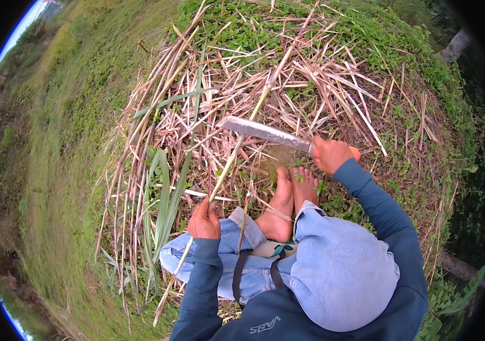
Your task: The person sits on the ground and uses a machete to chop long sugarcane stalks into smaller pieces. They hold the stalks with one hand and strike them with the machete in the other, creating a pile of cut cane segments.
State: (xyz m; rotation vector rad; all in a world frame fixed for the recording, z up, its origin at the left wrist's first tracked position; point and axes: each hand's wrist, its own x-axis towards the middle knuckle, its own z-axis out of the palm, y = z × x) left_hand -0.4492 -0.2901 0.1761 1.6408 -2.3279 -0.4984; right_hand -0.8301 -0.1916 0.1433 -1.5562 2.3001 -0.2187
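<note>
My left hand (204, 220) is closed around a long pale-green stalk (228, 165), which slants from beside my left knee up across the litter to the far side. In my right hand (331, 156) is a machete (271, 133), gripped by its orange handle, part of which shows behind the fist. Its broad, worn blade points left and crosses over the stalk; whether it touches the stalk I cannot tell. Cut dry stalk pieces (333, 85) lie scattered under and beyond the blade.
My bare feet (279, 207) rest just below the blade, near the stalk. Long uncut stalks (120, 199) and green blade-like leaves (168, 199) lie in a bundle on the left. Grass (71, 170) slopes away at left; low green weeds (384, 40) grow at the far right.
</note>
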